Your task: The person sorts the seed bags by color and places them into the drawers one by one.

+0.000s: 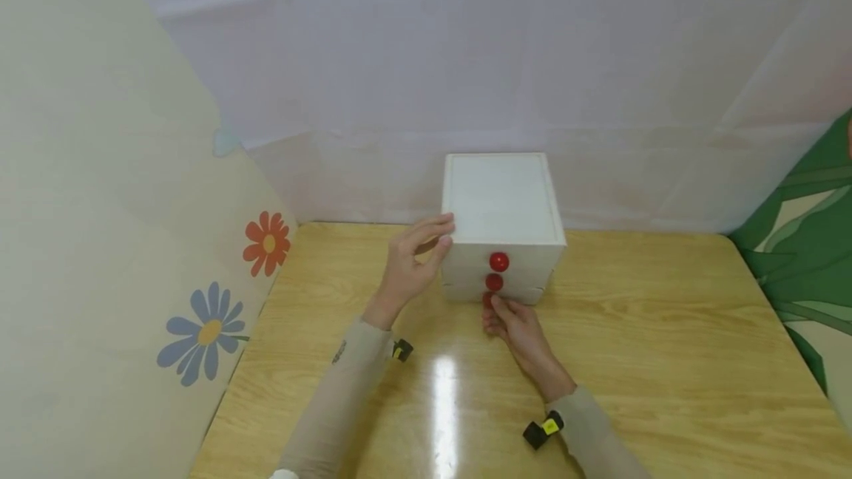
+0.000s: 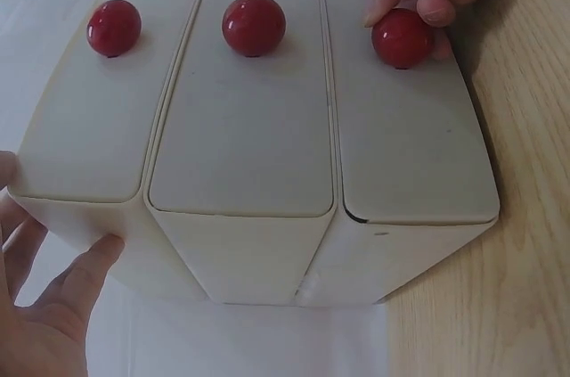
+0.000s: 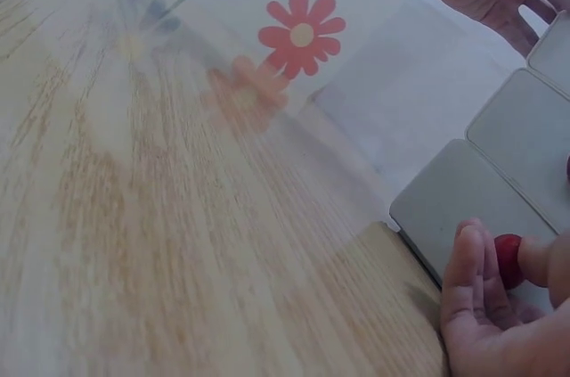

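A small white chest of three stacked drawers [image 1: 504, 198] stands on the table, each drawer front bearing a round red knob. My left hand [image 1: 413, 261] touches the chest's left side near the top front corner, its thumb on the side panel and its fingers at the top edge. Down at the lowest drawer, my right hand [image 1: 522, 335] pinches the bottom red knob [image 2: 403, 38] between thumb and fingers. The middle knob [image 2: 254, 25] and the top knob [image 2: 114, 28] are untouched. All drawers appear closed.
The wooden table [image 1: 665, 346] extends on both sides of the chest. A white cloth backdrop [image 1: 399, 80] hangs right behind it. On the left is a pale wall panel [image 1: 100, 205] with painted flowers; a green patterned panel [image 1: 805, 242] borders the right.
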Demonstrator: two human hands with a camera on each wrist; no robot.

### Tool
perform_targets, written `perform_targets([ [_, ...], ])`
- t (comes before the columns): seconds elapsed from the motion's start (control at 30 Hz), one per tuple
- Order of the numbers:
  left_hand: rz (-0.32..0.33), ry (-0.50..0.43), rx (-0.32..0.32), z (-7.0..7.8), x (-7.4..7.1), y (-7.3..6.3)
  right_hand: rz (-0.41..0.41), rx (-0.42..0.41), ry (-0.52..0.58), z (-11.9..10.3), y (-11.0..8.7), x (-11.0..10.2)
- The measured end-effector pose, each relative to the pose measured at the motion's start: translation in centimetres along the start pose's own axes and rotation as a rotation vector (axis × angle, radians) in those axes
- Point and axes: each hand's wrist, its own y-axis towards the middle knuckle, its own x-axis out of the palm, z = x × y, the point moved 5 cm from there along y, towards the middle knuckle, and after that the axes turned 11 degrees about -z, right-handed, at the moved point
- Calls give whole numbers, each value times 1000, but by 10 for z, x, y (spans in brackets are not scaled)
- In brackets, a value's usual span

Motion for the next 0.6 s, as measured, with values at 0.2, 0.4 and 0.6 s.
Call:
perform_targets([
  [0.2,0,-3,-8,-3,-2,-2,0,4,9,1,0,1],
  [0.4,14,16,6,-7,-3,-4,-22,9,-45,0,2,-1],
  [0.6,-51,212,14,-1,-2,-12,-26,4,-318,-12,-15,-17],
])
